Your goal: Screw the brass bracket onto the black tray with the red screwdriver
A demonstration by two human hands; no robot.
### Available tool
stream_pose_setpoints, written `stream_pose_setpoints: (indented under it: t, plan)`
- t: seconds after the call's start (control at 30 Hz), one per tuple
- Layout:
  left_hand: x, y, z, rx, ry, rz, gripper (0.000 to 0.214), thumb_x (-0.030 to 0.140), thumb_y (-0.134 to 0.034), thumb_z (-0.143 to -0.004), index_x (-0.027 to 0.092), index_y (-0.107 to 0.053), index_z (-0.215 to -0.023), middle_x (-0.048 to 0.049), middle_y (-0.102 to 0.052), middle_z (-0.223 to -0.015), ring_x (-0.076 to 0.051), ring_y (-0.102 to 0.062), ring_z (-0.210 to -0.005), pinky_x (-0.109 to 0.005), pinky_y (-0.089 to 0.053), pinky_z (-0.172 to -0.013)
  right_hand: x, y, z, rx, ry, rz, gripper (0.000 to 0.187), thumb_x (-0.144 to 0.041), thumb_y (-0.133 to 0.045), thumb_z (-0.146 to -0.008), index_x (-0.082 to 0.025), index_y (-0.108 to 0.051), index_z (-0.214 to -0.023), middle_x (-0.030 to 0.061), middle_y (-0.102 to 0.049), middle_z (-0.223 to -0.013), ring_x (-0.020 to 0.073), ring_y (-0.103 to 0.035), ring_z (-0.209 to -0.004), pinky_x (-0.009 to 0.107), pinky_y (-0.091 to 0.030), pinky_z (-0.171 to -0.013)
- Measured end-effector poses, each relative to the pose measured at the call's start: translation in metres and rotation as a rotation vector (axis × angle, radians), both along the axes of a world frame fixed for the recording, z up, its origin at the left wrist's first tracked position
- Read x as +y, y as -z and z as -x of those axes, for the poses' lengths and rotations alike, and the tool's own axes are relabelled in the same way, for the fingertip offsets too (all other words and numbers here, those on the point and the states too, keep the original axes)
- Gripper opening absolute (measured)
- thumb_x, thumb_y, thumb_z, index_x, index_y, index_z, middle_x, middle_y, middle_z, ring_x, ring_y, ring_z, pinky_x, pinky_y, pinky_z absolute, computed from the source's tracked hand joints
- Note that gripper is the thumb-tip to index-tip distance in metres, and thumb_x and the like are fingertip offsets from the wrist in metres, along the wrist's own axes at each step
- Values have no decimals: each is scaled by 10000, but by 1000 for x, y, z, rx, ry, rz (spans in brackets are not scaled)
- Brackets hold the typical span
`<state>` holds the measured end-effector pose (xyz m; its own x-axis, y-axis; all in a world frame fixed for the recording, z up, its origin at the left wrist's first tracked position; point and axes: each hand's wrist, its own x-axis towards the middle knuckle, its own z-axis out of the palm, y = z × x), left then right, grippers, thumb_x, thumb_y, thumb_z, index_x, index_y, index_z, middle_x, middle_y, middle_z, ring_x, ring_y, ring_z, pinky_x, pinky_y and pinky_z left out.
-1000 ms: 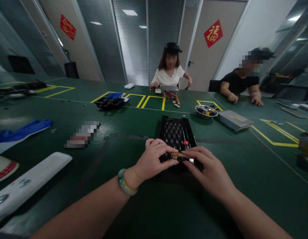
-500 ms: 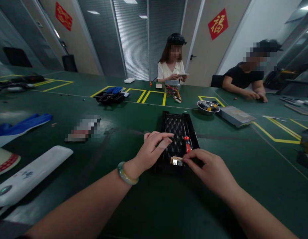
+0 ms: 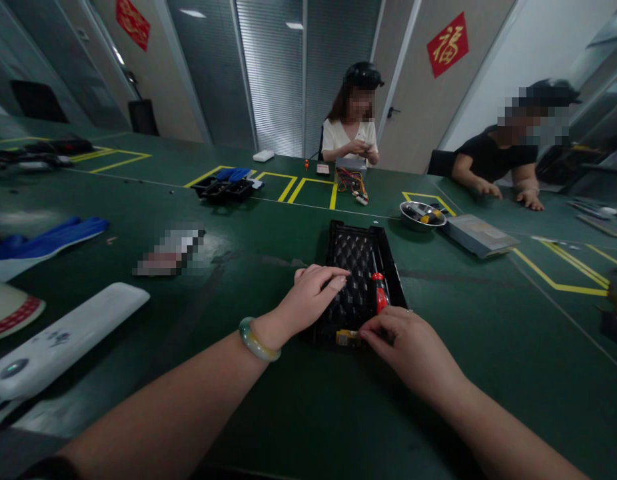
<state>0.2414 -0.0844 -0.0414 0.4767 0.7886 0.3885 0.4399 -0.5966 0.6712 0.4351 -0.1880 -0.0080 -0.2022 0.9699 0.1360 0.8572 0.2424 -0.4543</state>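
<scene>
A green work table point(image 3: 338, 413) carries a black tray with quilted lining point(image 3: 351, 280), which holds a red-handled screwdriver point(image 3: 380, 291). The left hand point(image 3: 313, 293), wearing a jade bangle point(image 3: 258, 339), lies across the lining with fingers extended and released. The right hand point(image 3: 408, 347) sits at the tray's near end, fingers curled against a small gold component point(image 3: 346, 338) inside the tray; grasp cannot be determined

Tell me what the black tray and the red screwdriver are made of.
The black tray looks like moulded plastic: semi-matte, with a diamond-quilted floor. The red screwdriver has a glossy, probably plastic handle; its thin shaft looks like steel, too small to confirm.
</scene>
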Motion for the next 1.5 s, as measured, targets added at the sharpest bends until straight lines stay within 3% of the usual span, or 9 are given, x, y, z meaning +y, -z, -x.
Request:
stream_pose_setpoints:
  t: [1.03, 1.27, 1.5]
  plan:
    - [3, 5, -1, 74, 31, -26, 243, 339, -451, -999, 339, -616, -1177, 65, -665, -1202, -188, -519, -1176, -393, -312, -1020, 4, -1, -2, 13, -91, 2, 107, -226, -702, -868, -317, -750, -895, -43, -682, -844, 161, -625, -818, 339, -462, -808]
    - [2, 1, -1, 68, 14, 19, 279, 362, -424, -998, 318, -639, -1171, 31, -675, -1187, -210, -532, -1154, -418, -321, -1025, 15, -4, -34, -108, 132, -168, 183, -262, -586, -936, -279, -726, -1052, 23, -676, -956, 221, -619, -881, 388, -472, -808]
    - [-1, -5, 0, 95, 76, 17, 291, 356, -420, -994, 312, -702, -1047, 35, -704, -1106, -219, -545, -1105, -443, -308, -1017, 18, 2, -34, -195, 76, -176, 198, -242, -589, -928, -306, -737, -1042, 30, -632, -921, 217, -596, -866, 381, -470, -779]
